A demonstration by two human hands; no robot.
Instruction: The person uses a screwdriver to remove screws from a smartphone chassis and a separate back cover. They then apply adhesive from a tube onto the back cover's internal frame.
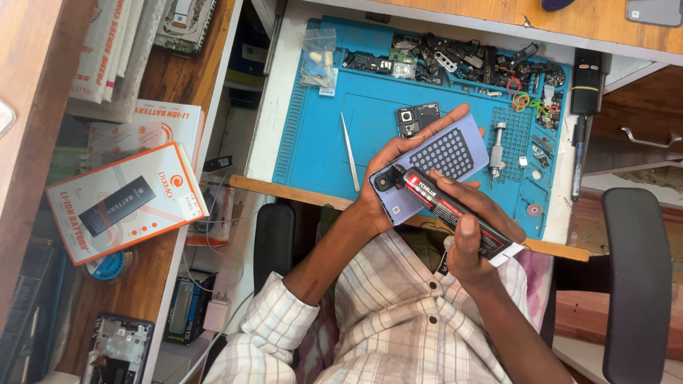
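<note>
Both hands were clamped: my left hand gripped a phone, my right hand a glue tube, above the blue mat on the worktop.

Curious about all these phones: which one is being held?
The pale blue phone in the left hand, unlike the dark phone lying flat on the blue mat.

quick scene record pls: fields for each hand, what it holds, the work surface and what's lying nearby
left hand: cradles a phone back cover, pale blue, camera end toward the person
right hand: grips a black and red glue tube, nozzle at the cover's camera corner
surface: blue repair mat on a white desk
on mat: tweezers, a phone frame, a metal screwdriver, loose phone parts along the far edge
left shelf: battery boxes
</note>
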